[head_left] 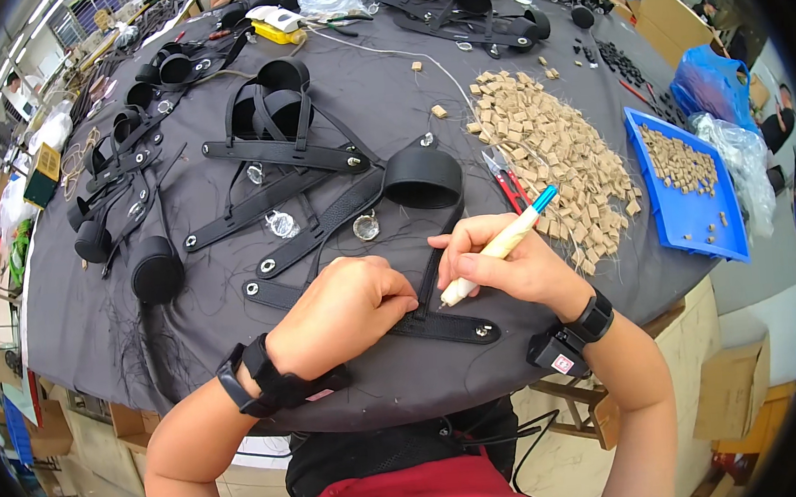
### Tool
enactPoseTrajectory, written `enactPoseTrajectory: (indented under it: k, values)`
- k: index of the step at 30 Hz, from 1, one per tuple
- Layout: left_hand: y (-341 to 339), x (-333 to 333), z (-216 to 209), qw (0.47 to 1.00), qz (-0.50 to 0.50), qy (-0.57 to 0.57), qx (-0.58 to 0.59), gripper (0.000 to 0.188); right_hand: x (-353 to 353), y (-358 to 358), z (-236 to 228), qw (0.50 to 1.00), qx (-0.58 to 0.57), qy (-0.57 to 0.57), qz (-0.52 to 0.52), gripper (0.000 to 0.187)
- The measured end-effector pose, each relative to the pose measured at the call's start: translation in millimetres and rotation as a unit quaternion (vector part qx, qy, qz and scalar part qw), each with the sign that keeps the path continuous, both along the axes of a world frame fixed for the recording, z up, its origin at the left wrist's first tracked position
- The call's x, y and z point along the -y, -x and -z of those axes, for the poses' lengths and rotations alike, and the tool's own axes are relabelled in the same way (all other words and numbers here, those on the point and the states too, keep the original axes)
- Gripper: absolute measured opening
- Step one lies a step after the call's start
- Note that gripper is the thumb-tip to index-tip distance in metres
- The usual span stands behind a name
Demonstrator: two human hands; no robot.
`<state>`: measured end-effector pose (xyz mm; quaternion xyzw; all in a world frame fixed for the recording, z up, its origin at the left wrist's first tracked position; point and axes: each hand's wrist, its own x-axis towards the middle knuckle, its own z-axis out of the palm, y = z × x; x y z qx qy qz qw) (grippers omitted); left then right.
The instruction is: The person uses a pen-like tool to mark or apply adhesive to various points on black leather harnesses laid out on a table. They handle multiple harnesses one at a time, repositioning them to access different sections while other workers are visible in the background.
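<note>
My left hand [347, 310] is curled with its fingers pressing down on a black strap [441, 324] with metal snaps near the table's front edge. My right hand [502, 264] grips a wooden-handled tool [496, 247] with a blue end, its tip pointing down at the strap beside my left fingers. The strap leads up to a black cuff [422, 177]. A clear faceted gem [365, 226] lies just above my left hand.
A grey cloth covers the table [95, 319]. A pile of small tan tags [549, 148] and red scissors [506, 184] lie right of the cuff. A blue tray [687, 184] with more tags sits at the right edge. Several black strap assemblies [276, 118] fill the far half.
</note>
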<state>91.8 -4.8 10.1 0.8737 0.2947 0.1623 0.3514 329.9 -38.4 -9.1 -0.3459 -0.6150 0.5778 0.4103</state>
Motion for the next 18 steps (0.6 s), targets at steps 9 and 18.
enactPoseTrajectory:
  k: [9, 18]
  values:
    - [0.5, -2.2, -8.8, 0.999, 0.004, -0.036, -0.024, 0.01, 2.3, 4.5, 0.0, 0.999, 0.036, 0.009, 0.013, 0.014]
    - [-5.0, -8.1, 6.4, 0.989, -0.011, 0.141, 0.038, 0.01, 1.6, 1.7, 5.1, 1.0, -0.003, 0.0, 0.017, 0.016]
